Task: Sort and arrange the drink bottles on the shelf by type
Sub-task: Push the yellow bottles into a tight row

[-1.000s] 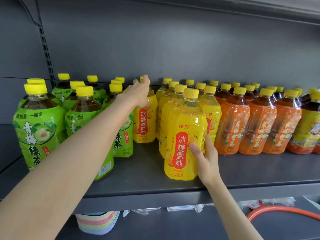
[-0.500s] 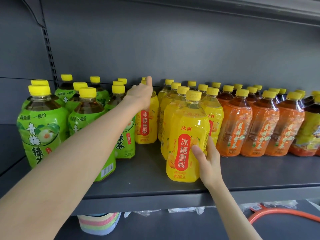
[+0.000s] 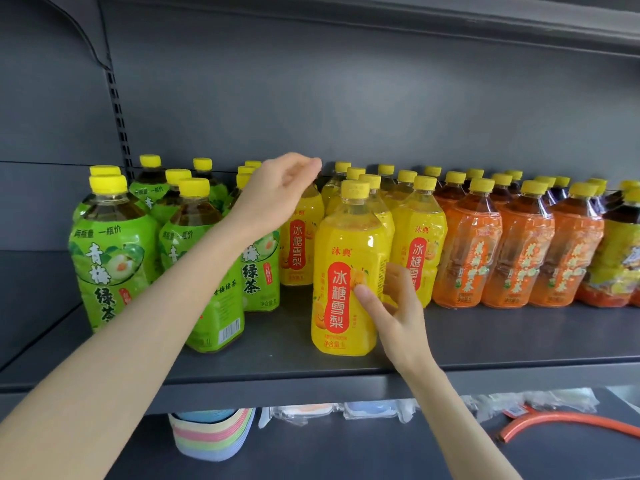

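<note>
Right hand [image 3: 394, 306]: I have it wrapped round the front pear-drink bottle [image 3: 346, 271], thumb on the red label, fingers round its right side.
Left hand [image 3: 277, 192]: fingers curled at the top of the rear pear-drink bottle [image 3: 298, 244]. Its cap is hidden, so I cannot tell whether I grasp it.
Bottle position: upright near the front edge of the shelf [image 3: 519, 344], between green plum tea bottles [image 3: 114, 258] and orange-labelled tea bottles [image 3: 516, 251].
Risk: so close to the lip, a careless pull could tip it off. My left forearm [image 3: 156, 306] crosses the green bottles, so a sweep could topple them.
Surface: dark grey metal, smooth. I expect bottles to slide.
Room: grey back panel [image 3: 346, 98]. Below, a stack of pastel plastic bowls [image 3: 211, 434] and an orange hose [image 3: 571, 420].
</note>
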The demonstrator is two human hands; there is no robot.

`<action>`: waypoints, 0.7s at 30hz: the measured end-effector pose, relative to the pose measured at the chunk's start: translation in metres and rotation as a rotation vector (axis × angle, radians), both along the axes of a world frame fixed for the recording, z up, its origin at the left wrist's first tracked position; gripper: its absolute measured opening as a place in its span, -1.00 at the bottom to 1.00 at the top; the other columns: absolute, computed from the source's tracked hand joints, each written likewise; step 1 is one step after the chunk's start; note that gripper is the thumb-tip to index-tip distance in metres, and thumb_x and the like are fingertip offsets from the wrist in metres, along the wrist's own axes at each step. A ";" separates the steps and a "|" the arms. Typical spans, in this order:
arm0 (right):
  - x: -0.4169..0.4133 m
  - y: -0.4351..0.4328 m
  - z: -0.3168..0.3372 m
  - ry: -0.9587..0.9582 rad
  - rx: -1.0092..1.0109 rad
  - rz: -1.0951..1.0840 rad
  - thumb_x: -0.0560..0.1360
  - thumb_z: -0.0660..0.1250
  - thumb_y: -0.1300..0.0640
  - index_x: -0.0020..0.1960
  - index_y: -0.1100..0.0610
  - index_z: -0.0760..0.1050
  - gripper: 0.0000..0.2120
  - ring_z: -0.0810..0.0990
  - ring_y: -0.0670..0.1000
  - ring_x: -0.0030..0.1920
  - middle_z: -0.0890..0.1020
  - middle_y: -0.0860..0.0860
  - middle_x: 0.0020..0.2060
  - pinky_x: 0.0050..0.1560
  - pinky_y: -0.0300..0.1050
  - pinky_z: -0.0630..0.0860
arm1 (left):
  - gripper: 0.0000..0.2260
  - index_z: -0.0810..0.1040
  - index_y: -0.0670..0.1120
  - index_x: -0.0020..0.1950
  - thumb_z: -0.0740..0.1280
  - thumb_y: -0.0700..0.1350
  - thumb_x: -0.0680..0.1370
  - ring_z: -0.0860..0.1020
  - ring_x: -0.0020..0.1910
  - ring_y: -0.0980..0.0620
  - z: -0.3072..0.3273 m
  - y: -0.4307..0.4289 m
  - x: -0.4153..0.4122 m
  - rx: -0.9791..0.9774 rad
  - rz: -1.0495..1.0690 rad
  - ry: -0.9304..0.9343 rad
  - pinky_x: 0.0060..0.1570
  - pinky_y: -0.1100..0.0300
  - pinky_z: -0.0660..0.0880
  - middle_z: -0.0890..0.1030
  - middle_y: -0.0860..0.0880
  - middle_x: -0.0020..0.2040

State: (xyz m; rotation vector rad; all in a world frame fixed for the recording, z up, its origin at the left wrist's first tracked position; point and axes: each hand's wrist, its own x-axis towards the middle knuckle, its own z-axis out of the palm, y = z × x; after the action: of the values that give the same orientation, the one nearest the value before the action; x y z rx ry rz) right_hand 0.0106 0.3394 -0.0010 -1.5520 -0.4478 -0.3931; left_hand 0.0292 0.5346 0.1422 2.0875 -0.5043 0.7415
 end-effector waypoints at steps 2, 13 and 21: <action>-0.001 0.014 -0.001 -0.005 -0.053 -0.038 0.33 0.40 -0.30 0.25 -0.08 0.42 -0.42 0.60 -0.08 0.14 0.61 -0.19 0.10 0.09 -0.01 0.60 | -0.61 0.45 0.11 0.21 0.23 0.28 0.48 0.52 0.12 0.31 -0.011 0.002 -0.023 -0.068 -0.155 0.123 0.12 0.32 0.45 0.56 0.21 0.13; 0.007 0.030 0.005 -0.124 -0.325 -0.180 0.40 0.48 -0.04 0.38 0.04 0.42 -0.42 0.58 -0.15 -0.05 0.58 -0.10 0.04 -0.10 -0.28 0.57 | -0.14 -0.03 0.00 0.57 0.45 -0.04 0.44 0.22 0.48 0.01 -0.039 0.010 -0.026 0.261 0.081 0.125 0.41 -0.07 0.27 0.17 -0.01 0.54; 0.018 0.016 0.014 -0.321 -0.442 -0.472 0.41 0.51 0.02 0.36 0.10 0.45 -0.43 0.32 0.16 0.34 0.41 0.11 0.32 0.23 -0.14 0.27 | -0.09 -0.10 0.19 0.54 0.47 0.02 0.41 0.12 0.50 -0.03 -0.050 0.004 -0.016 0.513 0.260 0.011 0.38 -0.02 0.21 0.07 -0.01 0.56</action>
State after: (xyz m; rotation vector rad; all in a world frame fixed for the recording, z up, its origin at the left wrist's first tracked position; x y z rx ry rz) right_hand 0.0290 0.3551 0.0132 -2.0389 -0.4294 -0.9676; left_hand 0.0131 0.5387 0.0917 2.6710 -0.4548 0.8088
